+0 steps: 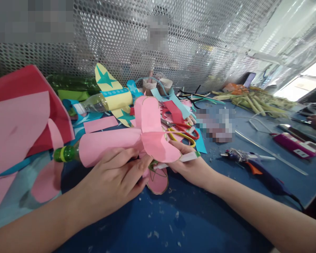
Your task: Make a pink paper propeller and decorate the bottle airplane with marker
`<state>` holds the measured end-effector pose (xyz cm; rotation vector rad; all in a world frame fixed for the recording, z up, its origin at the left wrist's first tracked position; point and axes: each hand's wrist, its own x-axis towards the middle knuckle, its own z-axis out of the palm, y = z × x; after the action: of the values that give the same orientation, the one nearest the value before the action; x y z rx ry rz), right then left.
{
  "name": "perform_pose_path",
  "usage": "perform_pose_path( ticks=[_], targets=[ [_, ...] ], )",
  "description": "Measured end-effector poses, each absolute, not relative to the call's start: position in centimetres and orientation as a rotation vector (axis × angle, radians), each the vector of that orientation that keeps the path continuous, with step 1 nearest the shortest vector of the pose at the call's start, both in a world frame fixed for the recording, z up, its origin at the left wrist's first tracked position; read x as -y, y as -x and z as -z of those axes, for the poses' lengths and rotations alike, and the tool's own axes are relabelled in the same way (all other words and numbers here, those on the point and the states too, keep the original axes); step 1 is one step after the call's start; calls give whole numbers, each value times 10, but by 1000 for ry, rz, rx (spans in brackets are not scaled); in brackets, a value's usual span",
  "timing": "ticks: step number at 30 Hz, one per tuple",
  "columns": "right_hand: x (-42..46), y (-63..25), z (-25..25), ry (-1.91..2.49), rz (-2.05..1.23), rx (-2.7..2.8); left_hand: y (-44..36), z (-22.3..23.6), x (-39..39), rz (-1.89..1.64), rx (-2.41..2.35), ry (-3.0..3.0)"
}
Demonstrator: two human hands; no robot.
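Observation:
My left hand (116,179) is closed around a plastic bottle wrapped in pink paper (107,144), lying on its side, its green cap (60,154) pointing left. Pink paper fins (152,135) stick out at the bottle's right end. My right hand (191,165) grips a white glue stick with a green end (185,159) and presses against the fins from the right. Both hands hover just above the blue table (189,218).
A yellow and teal bottle plane (113,98) lies behind. Scissors (183,131), paper scraps, pink and red sheets (21,119) at left, a glue gun (252,170) at right, green stalks (255,102), and a perforated metal wall (173,42) at the back.

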<state>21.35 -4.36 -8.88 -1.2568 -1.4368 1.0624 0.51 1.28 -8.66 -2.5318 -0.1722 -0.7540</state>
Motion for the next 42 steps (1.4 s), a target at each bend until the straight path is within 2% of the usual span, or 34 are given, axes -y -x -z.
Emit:
perform_pose_path(
  ticks=[42],
  targets=[
    [43,-217,94,1279,-1026,1441,-5,82,-13,700,147,2505]
  ],
)
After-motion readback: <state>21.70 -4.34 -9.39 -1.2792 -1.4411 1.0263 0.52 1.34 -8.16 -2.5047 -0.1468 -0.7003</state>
